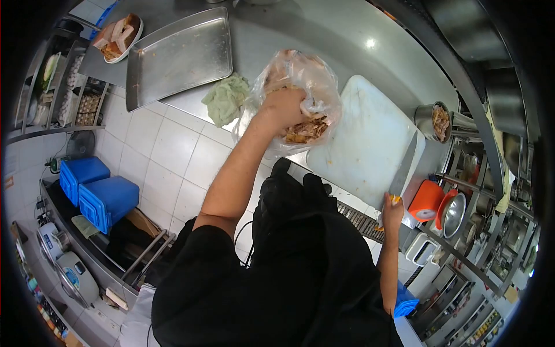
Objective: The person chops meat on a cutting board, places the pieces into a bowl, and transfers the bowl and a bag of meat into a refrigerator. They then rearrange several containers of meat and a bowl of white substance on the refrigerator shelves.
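My left hand (287, 108) is closed on the gathered plastic of a clear bag (321, 81) at the mid-top of the view. Brown shredded meat (307, 130) shows inside the bag, just below the hand. At the right, my right hand (392, 213) grips the yellow handle of a large knife (404, 165), its blade pointing up over the edge of a white cutting board (361, 133). A crumpled green cloth (226, 99) lies left of the bag.
An empty metal tray (180, 55) and a dish of meat chunks (120, 36) sit at the upper left. Right of the board stand a metal pot with meat (440, 122) and a red scale (426, 201). Blue bins (108, 199) stand at the left.
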The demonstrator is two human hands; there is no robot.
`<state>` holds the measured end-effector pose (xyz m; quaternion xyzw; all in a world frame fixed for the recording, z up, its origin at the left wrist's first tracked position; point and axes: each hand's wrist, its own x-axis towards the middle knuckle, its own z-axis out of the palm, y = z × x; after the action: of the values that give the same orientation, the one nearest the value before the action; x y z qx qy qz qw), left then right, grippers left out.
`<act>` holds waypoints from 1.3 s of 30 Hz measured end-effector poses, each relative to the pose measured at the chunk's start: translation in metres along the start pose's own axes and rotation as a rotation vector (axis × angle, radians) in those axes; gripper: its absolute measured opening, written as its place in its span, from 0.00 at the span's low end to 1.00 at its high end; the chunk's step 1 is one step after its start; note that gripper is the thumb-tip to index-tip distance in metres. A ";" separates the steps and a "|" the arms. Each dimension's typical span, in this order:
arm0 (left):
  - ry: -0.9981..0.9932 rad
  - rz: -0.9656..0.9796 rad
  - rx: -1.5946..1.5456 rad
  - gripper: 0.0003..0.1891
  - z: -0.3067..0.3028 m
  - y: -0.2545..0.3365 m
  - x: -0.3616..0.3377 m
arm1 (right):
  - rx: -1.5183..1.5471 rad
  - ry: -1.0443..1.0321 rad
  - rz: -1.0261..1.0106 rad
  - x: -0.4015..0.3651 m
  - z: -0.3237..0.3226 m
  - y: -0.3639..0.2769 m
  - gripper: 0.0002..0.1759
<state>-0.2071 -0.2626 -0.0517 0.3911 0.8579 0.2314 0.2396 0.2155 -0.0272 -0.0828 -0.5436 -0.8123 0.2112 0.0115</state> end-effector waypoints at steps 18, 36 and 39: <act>-0.103 -0.172 -0.302 0.14 -0.055 -0.009 0.030 | -0.005 -0.012 0.009 0.003 0.004 0.009 0.26; -0.003 -0.213 0.101 0.35 0.002 -0.031 -0.010 | 0.008 -0.016 0.029 0.001 0.000 0.002 0.25; 0.000 -0.184 0.053 0.30 0.003 -0.027 -0.016 | -0.004 -0.020 0.025 0.002 0.001 0.003 0.26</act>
<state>-0.2114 -0.2904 -0.0663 0.3169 0.8961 0.1857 0.2493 0.2171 -0.0243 -0.0853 -0.5516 -0.8059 0.2150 -0.0004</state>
